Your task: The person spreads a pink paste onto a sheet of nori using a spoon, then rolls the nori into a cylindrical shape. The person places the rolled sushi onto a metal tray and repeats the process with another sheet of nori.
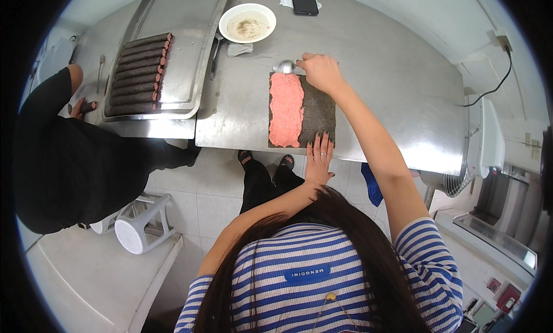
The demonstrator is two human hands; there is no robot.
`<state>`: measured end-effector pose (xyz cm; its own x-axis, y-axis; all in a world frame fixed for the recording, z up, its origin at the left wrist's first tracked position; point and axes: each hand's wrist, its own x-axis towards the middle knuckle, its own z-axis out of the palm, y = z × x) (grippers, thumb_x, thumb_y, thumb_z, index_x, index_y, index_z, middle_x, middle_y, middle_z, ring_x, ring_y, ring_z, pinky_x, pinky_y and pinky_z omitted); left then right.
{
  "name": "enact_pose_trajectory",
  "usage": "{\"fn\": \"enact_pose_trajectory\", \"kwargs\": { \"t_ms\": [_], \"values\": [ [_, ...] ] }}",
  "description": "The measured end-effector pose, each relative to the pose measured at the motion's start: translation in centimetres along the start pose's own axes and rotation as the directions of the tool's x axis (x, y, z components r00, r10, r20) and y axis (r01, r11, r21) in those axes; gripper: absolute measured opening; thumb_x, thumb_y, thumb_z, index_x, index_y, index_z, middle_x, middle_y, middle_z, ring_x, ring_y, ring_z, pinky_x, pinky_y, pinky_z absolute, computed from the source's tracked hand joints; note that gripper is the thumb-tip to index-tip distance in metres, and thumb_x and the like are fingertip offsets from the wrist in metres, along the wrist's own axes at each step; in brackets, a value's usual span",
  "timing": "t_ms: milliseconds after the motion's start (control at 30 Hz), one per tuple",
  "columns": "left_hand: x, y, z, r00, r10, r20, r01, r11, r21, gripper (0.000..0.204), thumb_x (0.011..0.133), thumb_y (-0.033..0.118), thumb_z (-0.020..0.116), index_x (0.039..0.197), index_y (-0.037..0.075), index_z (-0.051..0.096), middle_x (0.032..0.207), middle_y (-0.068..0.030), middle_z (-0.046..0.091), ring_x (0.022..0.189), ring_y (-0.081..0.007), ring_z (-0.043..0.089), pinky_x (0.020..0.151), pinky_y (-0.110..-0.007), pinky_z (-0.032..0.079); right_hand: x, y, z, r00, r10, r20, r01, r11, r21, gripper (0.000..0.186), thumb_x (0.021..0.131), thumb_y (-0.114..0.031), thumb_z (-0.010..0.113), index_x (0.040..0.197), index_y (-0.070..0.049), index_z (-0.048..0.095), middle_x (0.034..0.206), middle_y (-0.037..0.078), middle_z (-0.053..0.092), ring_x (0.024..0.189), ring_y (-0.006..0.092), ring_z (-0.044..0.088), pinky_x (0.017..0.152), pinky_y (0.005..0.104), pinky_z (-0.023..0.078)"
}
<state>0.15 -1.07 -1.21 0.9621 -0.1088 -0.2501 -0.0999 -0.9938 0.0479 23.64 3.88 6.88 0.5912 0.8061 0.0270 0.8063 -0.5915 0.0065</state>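
A dark seaweed sheet (317,105) lies on the steel table, its left half spread with a pink paste (285,111) that has uneven edges. My right hand (319,74) is closed on a metal spoon (285,67), its bowl at the paste's top end. My left hand (318,160) lies on the bare right part of the sheet near the table's front edge, fingers stretched out and slightly apart.
A steel tray (167,4) of several dark rolls (138,74) stands left. Beyond are a white bowl (247,23), a utensil (214,59) and a phone (303,0). A co-worker (86,166) stands left, near a plastic stool (135,232). A cord (501,79) hangs right.
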Motion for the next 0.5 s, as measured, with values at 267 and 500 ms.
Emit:
{"fn": "enact_pose_trajectory", "kwargs": {
  "t_ms": [267,500],
  "values": [
    [0.0,0.0,0.0,1.0,-0.001,0.0,0.001,1.0,-0.009,0.104,0.072,0.067,0.063,0.148,0.006,0.026,0.156,-0.0207,0.006,0.143,-0.0392,0.009,0.114,-0.054,0.011,-1.8,0.0,-0.3,0.992,0.039,0.119,-0.05,0.994,0.093,0.022,0.074,-0.005,0.057,0.09,-0.009,0.071,0.091,0.01,0.064,0.085,0.0312,0.066,0.071,0.0444,0.053],
    [-0.1,-0.1,0.0,1.0,0.001,0.001,-0.001,1.0,-0.003,0.104,0.072,0.066,0.062,0.148,0.005,0.025,0.156,-0.0207,0.007,0.143,-0.0393,0.009,0.113,-0.054,0.012,-3.8,1.6,-1.2,0.963,0.257,0.086,-0.266,0.956,0.122,0.03,0.074,-0.005,0.055,0.098,-0.012,0.072,0.092,0.012,0.063,0.085,0.0322,0.065,0.073,0.0438,0.052]
  ]
}}
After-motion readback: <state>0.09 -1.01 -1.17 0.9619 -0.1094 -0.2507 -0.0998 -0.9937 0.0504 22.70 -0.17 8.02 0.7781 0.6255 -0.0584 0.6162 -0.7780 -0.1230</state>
